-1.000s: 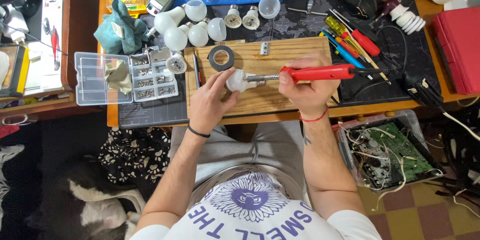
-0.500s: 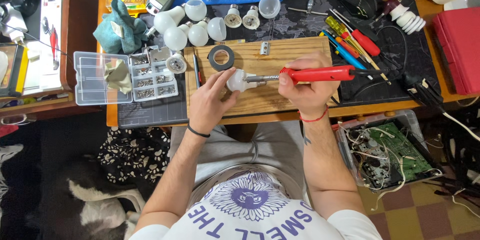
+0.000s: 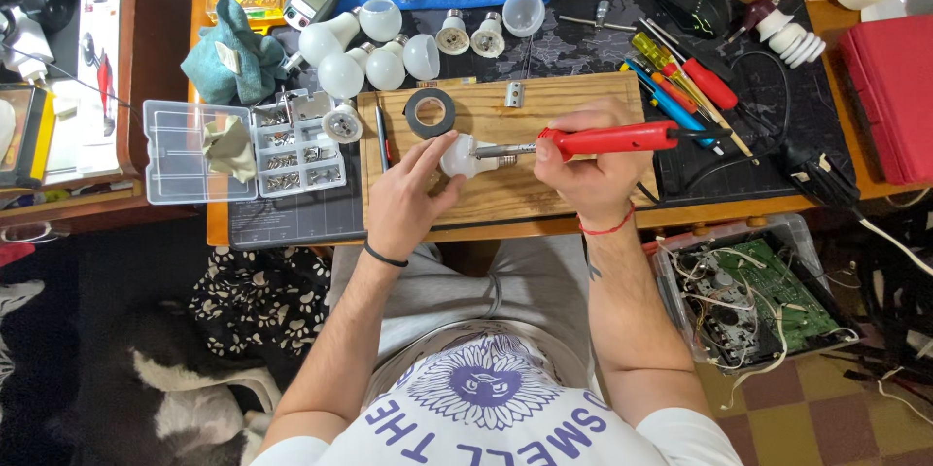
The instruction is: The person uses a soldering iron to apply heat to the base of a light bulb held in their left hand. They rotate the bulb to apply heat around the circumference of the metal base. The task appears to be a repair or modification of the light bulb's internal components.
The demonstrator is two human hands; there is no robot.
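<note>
Right hand (image 3: 583, 170) of mine is clamped round the grip of the red soldering iron (image 3: 607, 140), holding it level over the wooden board (image 3: 505, 184), with its metal tip pointing at the base of the white bulb housing (image 3: 465, 157). My left hand (image 3: 403, 199) lies on the board with its fingers curled onto that housing, closed on it to keep it lying on its side near the board's middle.

As far as I can judge, the work is midway: the tip is touching or almost touching the metal end of the housing, though I cannot tell whether any joint is made. Several more bulbs (image 3: 364, 53) and loose bulb bases (image 3: 469, 35) wait just beyond the board's far edge, so it looks as if plenty is left. A roll of black tape (image 3: 430, 112) lies on the board's far left part, and the clear parts box (image 3: 243, 147) sits just off its left edge.

Both my forearms come up from my lap; the wrists rest at the board's near edge, the right one bent inward so the iron runs parallel to that edge.
</note>
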